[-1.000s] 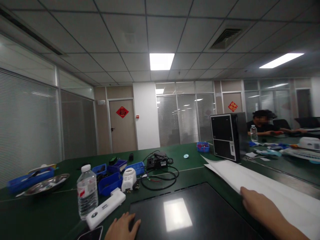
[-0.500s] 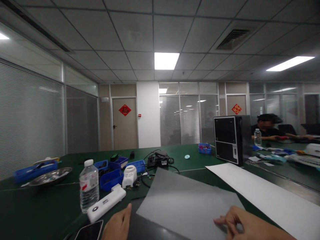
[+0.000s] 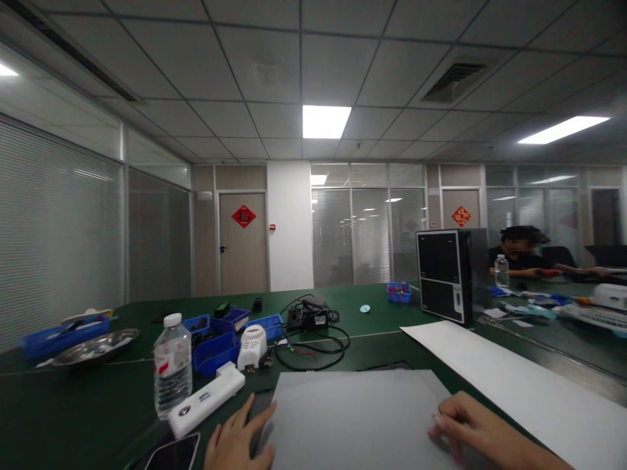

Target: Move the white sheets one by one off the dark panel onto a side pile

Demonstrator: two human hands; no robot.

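Note:
A smooth grey sheet (image 3: 353, 418) lies before me, its far edge running nearly straight across. It covers most of a dark flat object (image 3: 386, 366), of which only a strip at the far edge and a part at the left show; its kind I cannot tell. My left hand (image 3: 240, 434) has its fingers spread at the sheet's left edge, with thumb and forefinger against it. At the opposite edge, my right hand (image 3: 463, 427) is closed, with thumb and curled fingers pinching the sheet's side.
Left of the sheet are a white handheld device (image 3: 208, 399), a water bottle (image 3: 173, 365) and a phone (image 3: 174, 452). Blue bins (image 3: 217, 353), a white plug-in unit (image 3: 253, 346) and black cables (image 3: 313, 316) lie beyond. A white board (image 3: 514, 385) and a computer tower (image 3: 450, 274) stand right; a person (image 3: 519, 251) sits farther back.
The grey sheet has turned from a slant to nearly square with me, and its far edge has come nearer. My left hand has spread its fingers and moved right onto the sheet's edge.

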